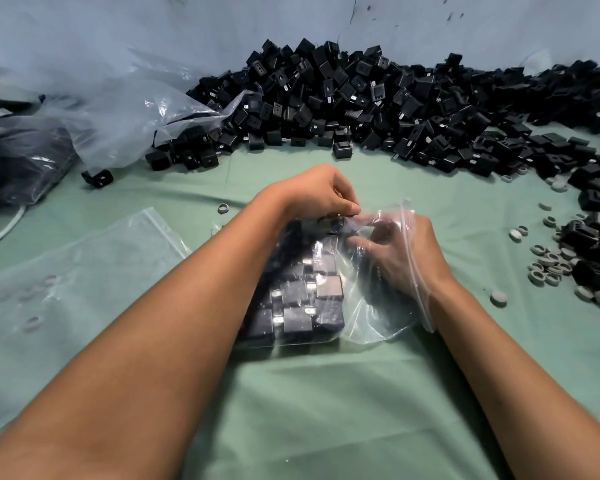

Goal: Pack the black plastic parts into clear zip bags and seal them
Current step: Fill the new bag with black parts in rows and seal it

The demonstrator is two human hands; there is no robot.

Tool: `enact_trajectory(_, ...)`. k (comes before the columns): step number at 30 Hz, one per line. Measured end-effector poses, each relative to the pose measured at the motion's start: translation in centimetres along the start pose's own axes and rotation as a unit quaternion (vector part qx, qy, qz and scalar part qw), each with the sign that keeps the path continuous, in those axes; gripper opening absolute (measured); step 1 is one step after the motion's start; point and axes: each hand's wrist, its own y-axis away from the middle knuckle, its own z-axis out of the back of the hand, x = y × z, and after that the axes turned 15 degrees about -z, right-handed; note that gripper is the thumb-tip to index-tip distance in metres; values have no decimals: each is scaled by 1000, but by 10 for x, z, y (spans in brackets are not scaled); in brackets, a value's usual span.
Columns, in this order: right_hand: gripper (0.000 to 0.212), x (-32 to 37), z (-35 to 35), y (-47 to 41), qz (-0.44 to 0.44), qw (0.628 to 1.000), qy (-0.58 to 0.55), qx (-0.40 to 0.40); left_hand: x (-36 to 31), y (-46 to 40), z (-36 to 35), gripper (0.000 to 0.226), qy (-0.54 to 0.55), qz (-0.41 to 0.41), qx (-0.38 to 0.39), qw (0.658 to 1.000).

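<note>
Two hands at one clear zip bag (368, 306) mid-cloth, about a dozen black plastic parts (298, 299) inside, exact count blurred. Left hand (321, 192) pinches bag mouth. Right hand (400, 252) inside bag, fingers spread, holding nothing visible. One spare zip bag (94, 261) left. Loose pile (378, 102) uncountable.

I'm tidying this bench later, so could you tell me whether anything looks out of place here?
Yes: one black part lies alone on the green cloth, left of the main pile, and small grey rings are scattered loose at the right. The open zip bag looks normal.
</note>
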Motion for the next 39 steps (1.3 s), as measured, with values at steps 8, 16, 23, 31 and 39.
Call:
enact_trajectory(8,35,2,-2,3,54,997,56,5,3,-8,-2,17,-12,-12,19,1000)
enact_trajectory(16,23,3,5,5,71,997,25,11,6,-8,-5,19,26,-2,5,1000)
enact_trajectory(23,15,4,2,3,33,993,-4,109,1,-12,-4,19,2,-10,9,1000)
enact_trajectory(31,38,9,1,3,69,987,71,130,-4,-9,-11,15,11,-13,-13,1000)
enact_trajectory(39,15,3,1,-1,60,991,48,109,1,3,-7,12,7,-15,-56,998)
